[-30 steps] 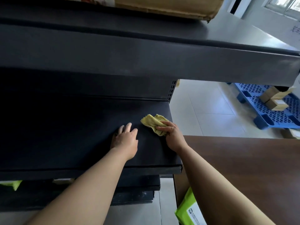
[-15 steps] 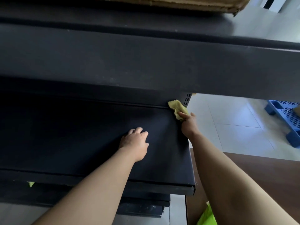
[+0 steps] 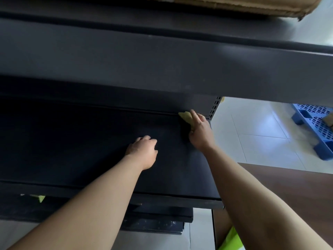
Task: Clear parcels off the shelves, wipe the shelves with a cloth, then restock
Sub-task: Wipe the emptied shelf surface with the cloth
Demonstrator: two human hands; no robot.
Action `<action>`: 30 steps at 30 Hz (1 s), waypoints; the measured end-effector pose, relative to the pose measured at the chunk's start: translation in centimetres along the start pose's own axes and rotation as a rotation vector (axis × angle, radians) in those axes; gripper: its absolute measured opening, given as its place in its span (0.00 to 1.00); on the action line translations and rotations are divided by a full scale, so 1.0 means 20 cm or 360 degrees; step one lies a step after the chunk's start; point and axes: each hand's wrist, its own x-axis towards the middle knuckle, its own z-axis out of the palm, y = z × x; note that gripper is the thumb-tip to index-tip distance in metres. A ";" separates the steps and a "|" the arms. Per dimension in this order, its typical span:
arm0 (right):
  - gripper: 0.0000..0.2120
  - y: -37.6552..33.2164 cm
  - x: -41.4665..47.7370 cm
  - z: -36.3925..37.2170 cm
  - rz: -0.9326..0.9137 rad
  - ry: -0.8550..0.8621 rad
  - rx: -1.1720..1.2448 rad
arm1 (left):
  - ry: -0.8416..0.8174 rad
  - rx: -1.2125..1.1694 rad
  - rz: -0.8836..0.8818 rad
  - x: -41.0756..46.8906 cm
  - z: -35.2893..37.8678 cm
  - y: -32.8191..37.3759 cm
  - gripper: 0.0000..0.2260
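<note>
While the right hand presses the yellow cloth onto the dark shelf, its fingers lie bent over the cloth and grasp it, the thumb against its near side. Only one corner of cloth shows, left of the fingertips. Cloth position: rear right corner of the shelf, touching the seam at the back panel, just beside the perforated upright.

Left hand: left of the right fingers and nearer the shelf front, apart from the cloth. It rests on the same shelf with its fingers loosely bent, tips on the surface, grasping nothing.

Above the fingers: upper shelf, carrying a cardboard parcel cut off by the top edge.

Right of the fingers, past the shelf end: white tiled floor and a blue plastic pallet.

Nearer than the fingers, to the right: brown tabletop. A lime-green parcel bag shows beside the right forearm at the bottom edge.

Below the shelf lip, far left of the left fingers: a lime-green scrap; cannot tell what it is.
</note>
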 end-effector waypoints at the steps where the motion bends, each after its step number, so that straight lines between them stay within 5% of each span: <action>1: 0.33 -0.03 0.00 0.02 -0.0028 0.0019 0.0119 | 0.0004 0.0006 -0.0015 0.00 0.00 -0.03 0.18; 7: 0.23 -0.12 -0.02 0.16 0.0188 0.0043 0.0040 | 0.0038 0.0003 -0.0106 -0.04 -0.02 -0.25 0.20; 16: 0.30 -0.59 0.11 0.45 -0.0543 -0.0327 -0.0076 | 0.0145 -0.0015 0.0081 -0.03 -0.01 -0.42 0.21; 21: 0.33 -0.64 0.20 0.51 -0.0411 -0.0493 -0.0394 | 0.0199 0.0053 0.0117 -0.01 -0.01 -0.45 0.20; 30: 0.31 -0.31 0.12 0.35 0.0100 -0.0195 -0.0335 | 0.0126 0.0057 0.0036 0.04 0.00 -0.29 0.20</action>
